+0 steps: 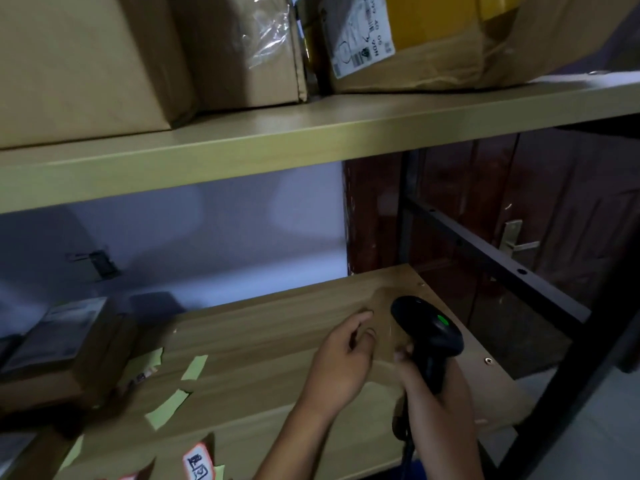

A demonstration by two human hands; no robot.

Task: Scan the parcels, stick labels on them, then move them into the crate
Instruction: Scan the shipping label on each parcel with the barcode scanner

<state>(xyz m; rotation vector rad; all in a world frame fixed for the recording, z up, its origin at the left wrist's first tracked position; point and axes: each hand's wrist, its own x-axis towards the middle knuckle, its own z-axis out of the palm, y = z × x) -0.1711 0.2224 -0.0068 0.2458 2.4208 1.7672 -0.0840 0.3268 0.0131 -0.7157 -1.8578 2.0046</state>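
My right hand [433,393] grips the handle of a black barcode scanner [429,327] with a green light on top, held over the right end of the wooden shelf [277,327]. My left hand [343,362] hovers just left of the scanner, fingers loosely curled and holding nothing. A brown parcel [62,351] with a grey label lies at the shelf's left end. Several pale green label strips [166,408] are scattered on the board between the parcel and my hands. A red-edged label [198,464] shows at the bottom edge. No crate is in view.
The upper shelf [311,140] carries large cardboard boxes [86,64] and a crumpled box with a shipping label [360,32]. A black metal frame bar [491,258] runs along the right side. Behind it stands a dark red door with a handle [516,239].
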